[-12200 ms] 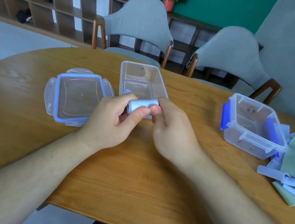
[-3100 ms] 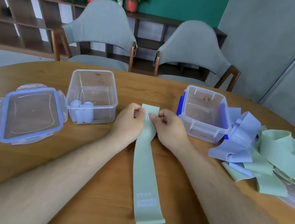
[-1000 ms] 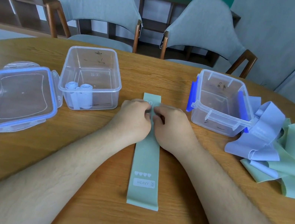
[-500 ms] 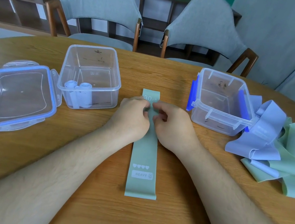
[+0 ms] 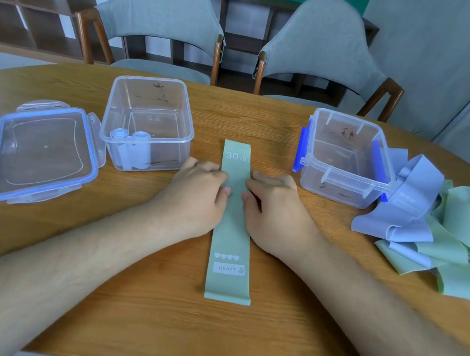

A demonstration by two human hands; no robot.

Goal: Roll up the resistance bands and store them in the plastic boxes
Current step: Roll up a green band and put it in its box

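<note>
A green resistance band (image 5: 231, 239) marked "30 LB" and "HEAVY" lies flat and straight on the wooden table (image 5: 142, 317), its length running away from me. My left hand (image 5: 198, 193) rests on its left edge and my right hand (image 5: 275, 209) on its right edge, fingers laid flat, thumbs touching the band. A clear box (image 5: 148, 123) to the left holds two rolled blue bands (image 5: 134, 148). A second clear box (image 5: 344, 155) with blue clips stands to the right, with no bands inside.
A clear lid (image 5: 36, 150) with a blue rim lies at the far left. A heap of loose blue and green bands (image 5: 442, 234) lies at the right edge of the table. Two grey chairs (image 5: 164, 17) stand behind the table.
My hands have moved apart from the band's middle to its two edges, uncovering the "30 LB" end. The band lies flatter and a little nearer to me.
</note>
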